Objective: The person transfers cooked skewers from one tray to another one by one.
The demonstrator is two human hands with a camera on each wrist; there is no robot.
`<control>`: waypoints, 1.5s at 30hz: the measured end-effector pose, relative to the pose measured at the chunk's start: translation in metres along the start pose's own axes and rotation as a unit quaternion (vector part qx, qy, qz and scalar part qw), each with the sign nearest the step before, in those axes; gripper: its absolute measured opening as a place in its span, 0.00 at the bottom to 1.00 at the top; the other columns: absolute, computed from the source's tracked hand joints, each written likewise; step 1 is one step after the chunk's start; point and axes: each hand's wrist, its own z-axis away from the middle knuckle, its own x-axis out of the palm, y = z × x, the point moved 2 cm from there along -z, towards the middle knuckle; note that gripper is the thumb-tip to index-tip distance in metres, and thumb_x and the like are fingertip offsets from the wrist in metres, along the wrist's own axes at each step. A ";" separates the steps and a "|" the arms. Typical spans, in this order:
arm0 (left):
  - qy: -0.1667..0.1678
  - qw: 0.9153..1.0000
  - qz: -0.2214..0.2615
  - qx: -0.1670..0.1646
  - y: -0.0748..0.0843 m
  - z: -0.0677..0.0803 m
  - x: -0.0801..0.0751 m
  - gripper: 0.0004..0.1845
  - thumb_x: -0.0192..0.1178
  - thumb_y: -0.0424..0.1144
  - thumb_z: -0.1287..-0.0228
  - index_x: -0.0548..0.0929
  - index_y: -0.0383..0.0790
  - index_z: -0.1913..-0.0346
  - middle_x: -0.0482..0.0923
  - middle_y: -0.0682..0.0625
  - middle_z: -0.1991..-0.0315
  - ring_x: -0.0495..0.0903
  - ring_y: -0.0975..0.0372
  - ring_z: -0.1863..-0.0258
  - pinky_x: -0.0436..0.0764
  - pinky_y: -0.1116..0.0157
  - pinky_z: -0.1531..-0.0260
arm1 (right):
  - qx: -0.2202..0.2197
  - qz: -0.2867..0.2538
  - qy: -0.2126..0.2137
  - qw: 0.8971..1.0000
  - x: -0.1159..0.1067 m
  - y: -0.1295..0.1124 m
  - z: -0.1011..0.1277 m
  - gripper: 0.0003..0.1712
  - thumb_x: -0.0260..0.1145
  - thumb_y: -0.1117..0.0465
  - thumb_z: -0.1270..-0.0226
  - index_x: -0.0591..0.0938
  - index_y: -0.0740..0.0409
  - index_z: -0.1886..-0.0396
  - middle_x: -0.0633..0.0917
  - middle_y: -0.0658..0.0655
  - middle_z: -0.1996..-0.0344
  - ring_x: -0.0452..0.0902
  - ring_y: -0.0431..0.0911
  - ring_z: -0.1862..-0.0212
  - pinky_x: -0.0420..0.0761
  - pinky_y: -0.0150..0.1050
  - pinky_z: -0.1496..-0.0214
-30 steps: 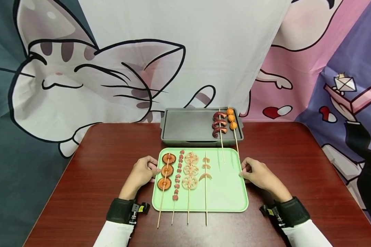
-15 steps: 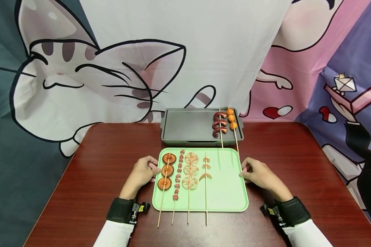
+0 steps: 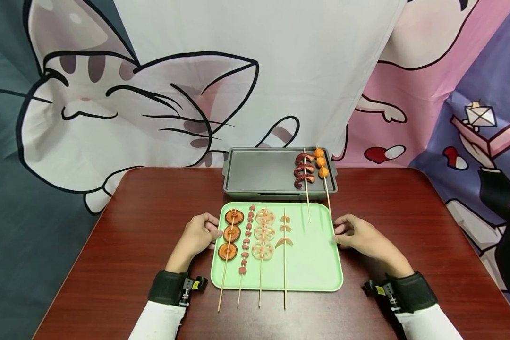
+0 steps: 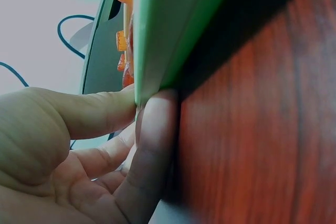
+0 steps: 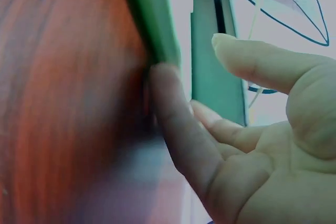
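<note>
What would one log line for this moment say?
left hand: pinches green tray edge | right hand: fingers touch opposite edge, thumb apart | on tray: four skewers | on grey pan: two more skewers

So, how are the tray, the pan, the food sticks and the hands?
Green tray: holds four skewers.
Grey pan: holds two skewers.
Brown slices skewer: on tray, handle overhanging.
Red chunks skewer: same.
Holed slices skewer: same.
Curved pieces skewer: same.
Dark curls skewer: on pan, handle overhanging.
Orange balls skewer: same.
Left hand: pinches tray edge.
Right hand: finger touching tray edge, thumb off it.
</note>
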 end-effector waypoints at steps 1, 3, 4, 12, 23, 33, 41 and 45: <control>0.000 1.000 -0.002 0.000 0.000 0.000 0.000 0.10 0.65 0.27 0.32 0.79 0.30 0.51 0.80 0.41 0.66 0.81 0.59 0.78 0.88 0.63 0.78 | -0.003 0.010 0.005 1.000 -0.002 -0.001 0.001 0.32 0.70 0.62 0.29 0.69 0.76 0.35 0.82 0.68 0.51 0.84 0.50 0.54 0.88 0.37 0.56; 0.002 1.000 -0.003 -0.001 0.000 0.000 0.000 0.10 0.66 0.27 0.32 0.79 0.30 0.51 0.80 0.41 0.66 0.81 0.59 0.77 0.88 0.63 0.78 | -0.011 0.029 0.013 0.999 -0.005 -0.005 0.003 0.37 0.70 0.59 0.28 0.65 0.76 0.30 0.80 0.72 0.43 0.84 0.56 0.47 0.87 0.40 0.51; 0.003 1.000 -0.004 -0.002 0.000 0.000 -0.001 0.10 0.66 0.27 0.32 0.79 0.30 0.51 0.80 0.41 0.66 0.81 0.59 0.77 0.88 0.63 0.78 | -0.012 0.038 0.017 0.999 -0.007 -0.006 0.004 0.39 0.69 0.57 0.27 0.63 0.75 0.28 0.79 0.72 0.39 0.82 0.58 0.43 0.86 0.41 0.47; 0.002 1.000 -0.001 -0.007 0.000 -0.002 0.000 0.10 0.66 0.28 0.33 0.80 0.31 0.51 0.80 0.42 0.66 0.81 0.58 0.77 0.88 0.63 0.77 | -0.068 0.005 0.128 0.989 -0.018 -0.023 0.011 0.39 0.64 0.54 0.22 0.60 0.66 0.22 0.74 0.70 0.30 0.74 0.60 0.31 0.79 0.20 0.44; 0.001 1.000 0.001 -0.007 0.004 0.000 -0.001 0.10 0.66 0.28 0.32 0.80 0.31 0.51 0.80 0.41 0.66 0.81 0.58 0.77 0.88 0.63 0.77 | -0.137 -0.088 0.178 0.970 -0.015 -0.043 0.012 0.31 0.62 0.60 0.20 0.68 0.64 0.24 0.81 0.61 0.33 0.81 0.32 0.40 0.81 0.21 0.42; 0.001 1.000 0.000 -0.011 0.003 -0.001 -0.001 0.10 0.66 0.27 0.32 0.80 0.31 0.51 0.81 0.42 0.65 0.81 0.59 0.77 0.88 0.63 0.77 | -0.096 -0.019 0.118 0.988 -0.007 -0.068 -0.005 0.33 0.64 0.52 0.22 0.70 0.63 0.25 0.80 0.64 0.34 0.84 0.43 0.39 0.83 0.24 0.45; 0.003 1.000 0.006 -0.009 0.000 -0.001 0.001 0.11 0.67 0.27 0.34 0.80 0.30 0.52 0.80 0.42 0.67 0.80 0.60 0.78 0.87 0.63 0.78 | -0.070 0.146 0.095 0.982 0.000 -0.088 -0.019 0.35 0.66 0.49 0.24 0.72 0.64 0.27 0.84 0.63 0.38 0.85 0.55 0.41 0.88 0.51 0.46; 0.006 1.000 0.006 -0.005 0.000 0.000 0.000 0.11 0.67 0.27 0.34 0.80 0.30 0.52 0.81 0.42 0.67 0.80 0.60 0.79 0.87 0.63 0.78 | -0.088 0.224 0.106 0.965 0.006 -0.098 -0.029 0.26 0.69 0.55 0.27 0.79 0.67 0.37 0.90 0.63 0.52 0.89 0.54 0.53 0.90 0.49 0.56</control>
